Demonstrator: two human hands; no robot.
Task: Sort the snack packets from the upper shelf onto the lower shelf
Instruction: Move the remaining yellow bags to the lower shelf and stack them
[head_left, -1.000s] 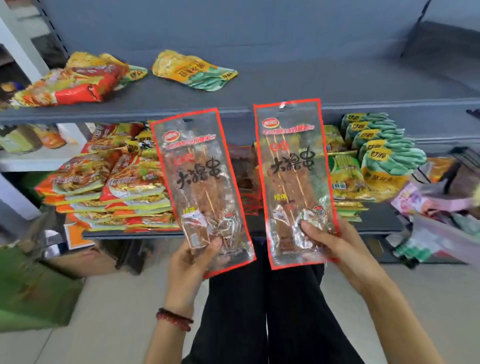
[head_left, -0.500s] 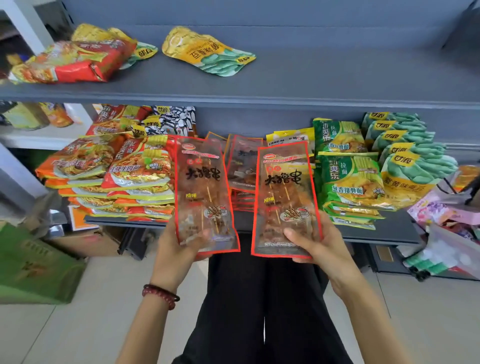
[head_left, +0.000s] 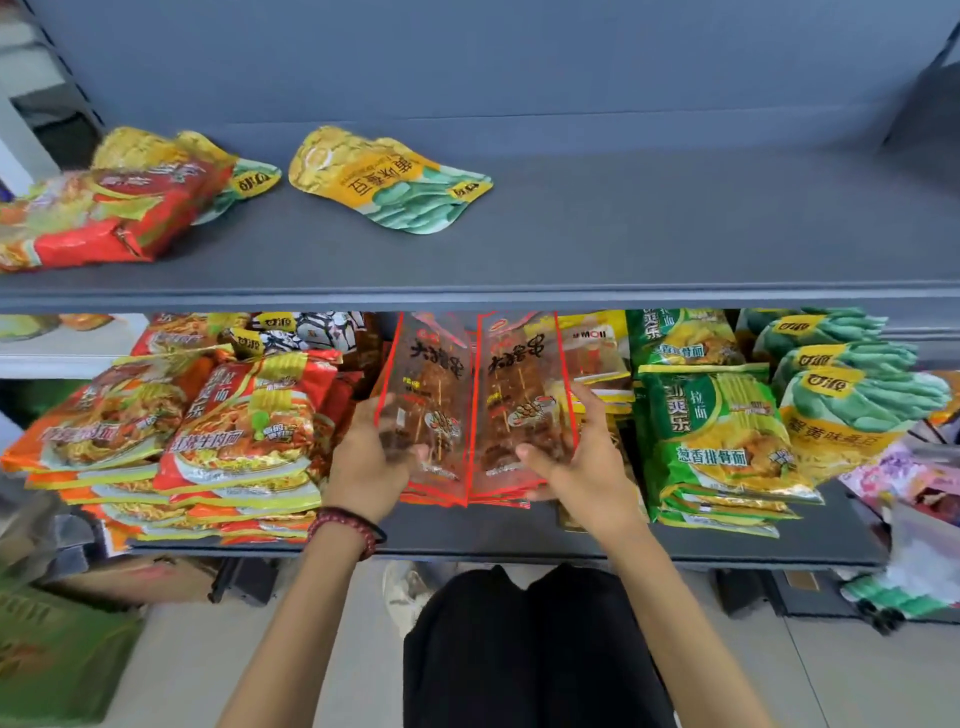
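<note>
Skewer packets, two, clear with red edges: your left hand (head_left: 363, 462) grips the left packet (head_left: 428, 405) by its lower end and your right hand (head_left: 584, 467) grips the right packet (head_left: 524, 405) likewise. Both are tilted over mid lower shelf (head_left: 493, 545), between orange noodle packs (head_left: 234, 441) and green noodle packs (head_left: 717, 441). Risk, by my judgement: the film looks slick, so an uneven release could slide them off the front, or their tops may catch the upper shelf (head_left: 571, 249).

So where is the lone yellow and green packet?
In the head view, the yellow and green packet lies on the upper shelf, left of centre, right of the red noodle pack.
</note>
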